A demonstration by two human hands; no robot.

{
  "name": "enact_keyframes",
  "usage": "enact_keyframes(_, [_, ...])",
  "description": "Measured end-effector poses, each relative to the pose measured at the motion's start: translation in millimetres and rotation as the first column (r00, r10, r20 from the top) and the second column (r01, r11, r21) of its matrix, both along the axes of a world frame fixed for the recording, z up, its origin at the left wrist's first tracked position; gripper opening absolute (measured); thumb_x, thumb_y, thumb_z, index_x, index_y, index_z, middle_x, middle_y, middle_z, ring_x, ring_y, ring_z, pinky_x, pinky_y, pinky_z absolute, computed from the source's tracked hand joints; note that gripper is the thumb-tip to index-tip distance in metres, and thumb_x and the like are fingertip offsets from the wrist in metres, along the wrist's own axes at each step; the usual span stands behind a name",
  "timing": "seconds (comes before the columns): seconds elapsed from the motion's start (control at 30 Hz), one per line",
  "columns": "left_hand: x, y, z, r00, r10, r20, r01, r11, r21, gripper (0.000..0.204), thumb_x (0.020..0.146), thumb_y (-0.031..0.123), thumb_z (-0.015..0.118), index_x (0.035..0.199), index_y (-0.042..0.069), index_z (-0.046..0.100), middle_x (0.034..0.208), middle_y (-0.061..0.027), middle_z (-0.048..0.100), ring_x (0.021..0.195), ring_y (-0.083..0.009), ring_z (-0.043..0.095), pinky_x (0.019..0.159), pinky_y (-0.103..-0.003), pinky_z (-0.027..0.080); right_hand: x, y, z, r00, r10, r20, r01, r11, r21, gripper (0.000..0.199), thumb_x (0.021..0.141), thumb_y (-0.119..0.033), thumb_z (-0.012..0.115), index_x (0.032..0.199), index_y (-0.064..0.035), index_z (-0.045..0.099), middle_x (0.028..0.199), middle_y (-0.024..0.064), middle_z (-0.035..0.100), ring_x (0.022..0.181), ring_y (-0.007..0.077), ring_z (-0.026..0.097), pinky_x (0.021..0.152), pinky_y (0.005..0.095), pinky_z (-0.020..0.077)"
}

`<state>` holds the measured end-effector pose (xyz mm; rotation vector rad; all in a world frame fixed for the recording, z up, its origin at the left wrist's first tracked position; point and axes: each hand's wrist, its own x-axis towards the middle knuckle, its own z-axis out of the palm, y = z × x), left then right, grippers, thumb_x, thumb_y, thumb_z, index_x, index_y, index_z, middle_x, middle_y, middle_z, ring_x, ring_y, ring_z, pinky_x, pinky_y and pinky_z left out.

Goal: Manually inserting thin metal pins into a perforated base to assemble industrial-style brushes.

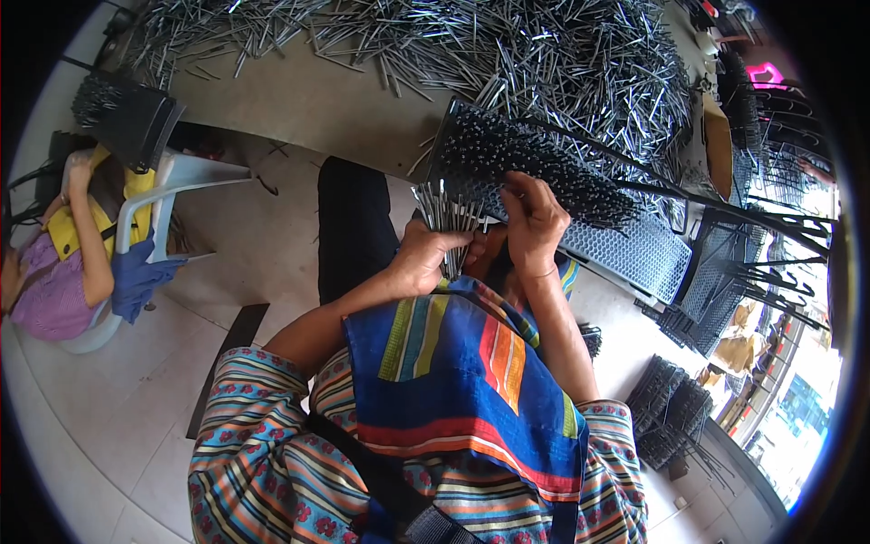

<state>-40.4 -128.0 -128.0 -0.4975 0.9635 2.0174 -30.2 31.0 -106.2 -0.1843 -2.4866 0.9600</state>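
A fanned bundle of thin silvery metal rods (444, 208) stands up out of my left hand (424, 258), whose fingers are wrapped round it. Just to its right, my right hand (539, 222) has its fingertips pinched together at the near edge of a dense field of dark rods (535, 163). Whatever it pinches is too small to make out. Those rods stand in a grey perforated panel (630, 249), which slants from the table edge down to the right. Its lower right part shows bare holes.
A big heap of loose metal rods (562, 54) covers the far side of the table (299, 95). At the left a person in a purple top (59, 286) sits by a pale plastic chair (159, 213). More rod-filled racks (669, 408) stand on the floor at the right.
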Motion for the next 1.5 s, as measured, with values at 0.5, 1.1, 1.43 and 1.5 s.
enact_keyframes(0.5, [0.0, -2.9, -2.2, 0.998, -0.031, 0.051, 0.031, 0.999, 0.010, 0.019, 0.080, -0.008, 0.061, 0.097, -0.003, 0.065, 0.084, -0.0142, 0.069, 0.071, -0.0217, 0.067, 0.063, -0.032, 0.053, -11.3, 3.1, 5.3, 0.995, 0.102, -0.025, -0.101, 0.994, 0.037, 0.021, 0.080, 0.004, 0.067, 0.099, -0.0040, 0.070, 0.074, 0.0101, 0.060, 0.060, 0.0208, 0.060, 0.056, 0.0284, 0.0468])
enact_keyframes(1.1, [-3.2, 2.2, 0.0, 0.999, -0.009, 0.034, 0.006, 0.996, 0.089, 0.022, 0.078, -0.012, 0.060, 0.098, -0.005, 0.063, 0.084, -0.0147, 0.068, 0.073, -0.0227, 0.067, 0.062, -0.033, 0.055, 2.2, 2.9, 11.3, 0.991, 0.078, 0.105, -0.091, 0.988, 0.126, 0.020, 0.079, -0.006, 0.066, 0.099, -0.0074, 0.070, 0.073, 0.0096, 0.059, 0.060, 0.0236, 0.061, 0.053, 0.0328, 0.0469])
enact_keyframes(1.43, [7.2, 0.3, -4.7, 0.993, -0.115, -0.036, 0.115, 0.993, -0.003, 0.020, 0.086, -0.001, 0.060, 0.105, 0.000, 0.062, 0.092, -0.0136, 0.069, 0.079, -0.0235, 0.070, 0.067, -0.035, 0.059, 26.1, 11.2, 2.9, 0.894, 0.086, 0.440, 0.321, 0.562, -0.762, 0.002, 0.080, 0.000, 0.067, 0.080, 0.0000, 0.065, 0.065, 0.0003, 0.060, 0.055, 0.0021, 0.048, 0.046, 0.0190, 0.0314])
enact_keyframes(1.5, [9.2, -5.3, -4.2, 0.989, -0.146, 0.008, 0.146, 0.987, -0.061, 0.019, 0.087, 0.001, 0.059, 0.106, 0.000, 0.062, 0.093, -0.0138, 0.069, 0.079, -0.0234, 0.070, 0.067, -0.035, 0.059, 24.5, 15.4, 9.7, 0.951, -0.074, 0.301, 0.282, 0.608, -0.742, 0.002, 0.080, 0.002, 0.067, 0.081, -0.0003, 0.066, 0.066, -0.0005, 0.059, 0.058, 0.0021, 0.049, 0.050, 0.0181, 0.0337])
